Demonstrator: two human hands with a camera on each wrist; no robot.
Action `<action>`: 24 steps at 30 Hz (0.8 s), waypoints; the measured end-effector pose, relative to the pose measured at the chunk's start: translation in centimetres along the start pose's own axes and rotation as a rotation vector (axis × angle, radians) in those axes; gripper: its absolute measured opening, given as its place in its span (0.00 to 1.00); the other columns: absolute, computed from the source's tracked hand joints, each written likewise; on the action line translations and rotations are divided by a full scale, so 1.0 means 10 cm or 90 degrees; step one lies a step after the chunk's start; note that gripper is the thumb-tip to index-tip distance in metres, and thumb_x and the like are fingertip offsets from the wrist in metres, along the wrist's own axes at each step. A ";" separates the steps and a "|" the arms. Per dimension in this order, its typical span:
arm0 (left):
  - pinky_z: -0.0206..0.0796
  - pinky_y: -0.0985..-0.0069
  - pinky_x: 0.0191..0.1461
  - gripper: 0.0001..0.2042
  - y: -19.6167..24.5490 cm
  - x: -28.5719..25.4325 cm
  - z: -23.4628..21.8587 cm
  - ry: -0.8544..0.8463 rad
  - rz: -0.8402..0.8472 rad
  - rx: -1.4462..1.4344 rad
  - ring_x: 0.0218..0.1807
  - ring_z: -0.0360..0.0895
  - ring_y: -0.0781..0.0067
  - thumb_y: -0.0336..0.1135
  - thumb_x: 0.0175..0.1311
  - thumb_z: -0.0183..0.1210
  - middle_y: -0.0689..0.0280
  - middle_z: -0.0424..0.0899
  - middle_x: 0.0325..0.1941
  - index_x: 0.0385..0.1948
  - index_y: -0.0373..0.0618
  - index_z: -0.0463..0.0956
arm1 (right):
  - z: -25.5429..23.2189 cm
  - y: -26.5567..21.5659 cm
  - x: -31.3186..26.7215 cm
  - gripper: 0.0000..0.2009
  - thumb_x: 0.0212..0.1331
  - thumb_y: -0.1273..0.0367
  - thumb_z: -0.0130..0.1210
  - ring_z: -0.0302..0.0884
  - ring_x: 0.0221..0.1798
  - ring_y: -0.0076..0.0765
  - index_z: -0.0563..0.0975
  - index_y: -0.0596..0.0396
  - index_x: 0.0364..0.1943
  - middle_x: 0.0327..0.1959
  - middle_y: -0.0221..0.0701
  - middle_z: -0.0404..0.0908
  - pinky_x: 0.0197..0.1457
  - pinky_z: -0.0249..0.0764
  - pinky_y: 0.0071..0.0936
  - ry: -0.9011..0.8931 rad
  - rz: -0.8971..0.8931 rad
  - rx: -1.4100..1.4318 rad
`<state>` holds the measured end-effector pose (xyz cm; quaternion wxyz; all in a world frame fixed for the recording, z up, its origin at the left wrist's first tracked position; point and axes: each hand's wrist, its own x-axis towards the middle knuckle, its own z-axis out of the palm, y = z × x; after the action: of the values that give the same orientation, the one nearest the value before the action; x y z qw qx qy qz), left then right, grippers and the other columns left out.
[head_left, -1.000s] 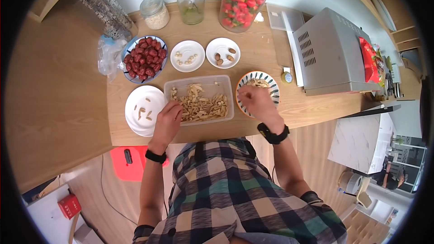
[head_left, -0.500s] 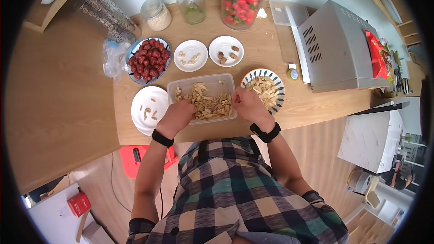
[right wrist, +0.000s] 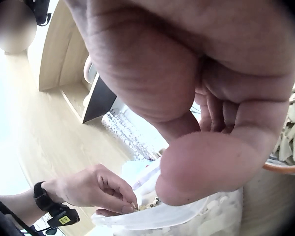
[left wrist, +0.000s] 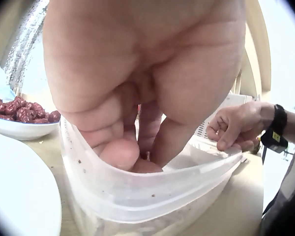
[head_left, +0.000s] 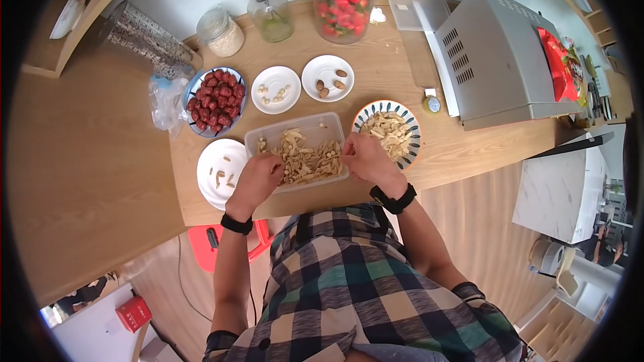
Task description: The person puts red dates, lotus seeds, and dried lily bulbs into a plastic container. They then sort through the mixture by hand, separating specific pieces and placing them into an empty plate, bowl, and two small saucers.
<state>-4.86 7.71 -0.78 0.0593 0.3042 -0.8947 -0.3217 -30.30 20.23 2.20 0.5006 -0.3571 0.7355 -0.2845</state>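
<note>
A clear plastic box (head_left: 302, 189) holds pale dried slices (head_left: 305, 161). My left hand (head_left: 260, 177) reaches over its left side, thumb and fingers curled together low inside the rim. In the right wrist view, a small pale piece (right wrist: 134, 205) shows at the left fingertips. My right hand (head_left: 369, 157) is at the box's right rim, thumb and curled fingers pinching the edge. Just beyond it stands a patterned bowl (head_left: 416, 133) of larger pale slices (head_left: 389, 131). Left of the box, a white plate (head_left: 209, 161) bears several thin pieces.
Behind the box are a plate of red dates (head_left: 216, 100), a saucer with small pale bits (head_left: 276, 72) and another with brown nuts (head_left: 329, 62). Farther back stand a glass jar (head_left: 220, 33), a vase (head_left: 270, 20) and a strawberry container (head_left: 344, 3). A grey appliance (head_left: 496, 60) is at right.
My right hand has come back from over the patterned bowl to the box's right rim. My left hand reached farther into the box, then drew back slightly toward its left side.
</note>
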 end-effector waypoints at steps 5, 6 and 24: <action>0.73 0.72 0.32 0.03 0.09 -0.02 -0.05 0.080 -0.150 -0.187 0.27 0.82 0.65 0.23 0.64 0.59 0.56 0.84 0.28 0.37 0.35 0.79 | 0.13 0.26 0.09 0.05 0.59 0.76 0.60 0.77 0.13 0.31 0.74 0.64 0.32 0.16 0.36 0.77 0.16 0.71 0.29 0.051 -0.119 -0.004; 0.73 0.72 0.32 0.03 0.10 -0.01 -0.06 0.074 -0.144 -0.185 0.27 0.82 0.65 0.23 0.64 0.59 0.56 0.84 0.28 0.37 0.35 0.79 | 0.16 0.30 0.10 0.06 0.60 0.76 0.59 0.76 0.13 0.31 0.74 0.64 0.32 0.16 0.36 0.77 0.15 0.71 0.29 0.070 -0.141 -0.023; 0.69 0.82 0.32 0.15 1.36 1.21 0.23 -0.132 0.007 -0.467 0.31 0.77 0.84 0.25 0.67 0.62 0.65 0.86 0.38 0.55 0.35 0.78 | 0.25 0.39 0.03 0.08 0.60 0.72 0.57 0.81 0.30 0.64 0.76 0.66 0.32 0.25 0.53 0.80 0.36 0.77 0.52 0.070 -0.124 0.018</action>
<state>-22.18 10.14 4.64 0.0748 0.2238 -0.7230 -0.6493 -29.01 22.10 -1.88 0.4344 -0.4038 0.7194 -0.3616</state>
